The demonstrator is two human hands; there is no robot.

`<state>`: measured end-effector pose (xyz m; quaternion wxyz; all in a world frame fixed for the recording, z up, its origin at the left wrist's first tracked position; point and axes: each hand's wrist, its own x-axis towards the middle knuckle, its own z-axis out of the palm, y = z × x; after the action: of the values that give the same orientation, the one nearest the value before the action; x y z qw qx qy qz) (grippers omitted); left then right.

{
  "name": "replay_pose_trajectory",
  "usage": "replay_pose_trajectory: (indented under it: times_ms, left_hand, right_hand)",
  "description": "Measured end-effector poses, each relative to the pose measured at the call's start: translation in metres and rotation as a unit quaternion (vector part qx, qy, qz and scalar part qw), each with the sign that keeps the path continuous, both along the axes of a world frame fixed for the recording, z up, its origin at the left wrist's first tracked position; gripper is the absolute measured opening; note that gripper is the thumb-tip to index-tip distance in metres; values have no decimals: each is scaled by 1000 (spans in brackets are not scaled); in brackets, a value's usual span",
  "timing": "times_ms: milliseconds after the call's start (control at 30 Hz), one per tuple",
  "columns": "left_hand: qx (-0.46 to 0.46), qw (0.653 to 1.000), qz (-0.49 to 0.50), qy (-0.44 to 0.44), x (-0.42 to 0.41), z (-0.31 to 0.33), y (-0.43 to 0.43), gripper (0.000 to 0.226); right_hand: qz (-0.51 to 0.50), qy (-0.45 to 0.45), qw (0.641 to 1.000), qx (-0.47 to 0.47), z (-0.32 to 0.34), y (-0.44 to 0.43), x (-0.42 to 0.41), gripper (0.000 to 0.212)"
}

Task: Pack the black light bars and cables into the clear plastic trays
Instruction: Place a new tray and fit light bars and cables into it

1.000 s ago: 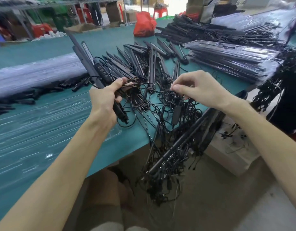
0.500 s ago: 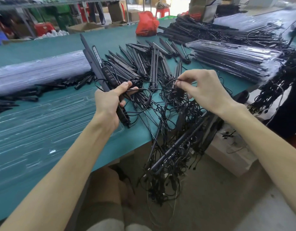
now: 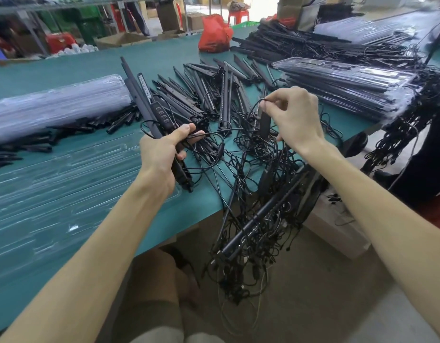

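Left hand gripping black light bars above clear plastic tray, right hand pinching cable right of tray.

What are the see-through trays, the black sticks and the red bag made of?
The clear trays look like thin glossy plastic: see-through, with bright glints. The black light bars seem matt plastic or metal; the picture cannot settle which. The red bag looks like thin, crinkly plastic film.
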<state>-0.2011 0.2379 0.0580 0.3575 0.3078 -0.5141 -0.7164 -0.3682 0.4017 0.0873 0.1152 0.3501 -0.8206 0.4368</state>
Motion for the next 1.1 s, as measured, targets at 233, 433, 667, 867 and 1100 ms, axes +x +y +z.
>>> replay_pose_trajectory:
  times_ms: [233, 433, 667, 867, 1100]
  left_hand:
    - [-6, 999, -20, -42, -1, -10, 0, 12]
    - [-5, 999, -19, -40, 0, -7, 0, 13]
    - [-3, 1000, -7, -22, 2, -6, -2, 15]
    - [-8, 1000, 24, -1, 2, -2, -11, 35]
    - [-44, 998, 37, 26, 3, 15, -12, 20]
  right_hand:
    - [13, -35, 998, -60, 5, 2, 5, 16]
    - [109, -50, 992, -37, 7, 0, 8, 11]
    - [191, -98, 975, 62, 3, 3, 6, 24]
    - [168, -20, 966, 196, 7, 21, 3, 17]
    - [172, 22, 933, 314, 9, 24, 8, 10]
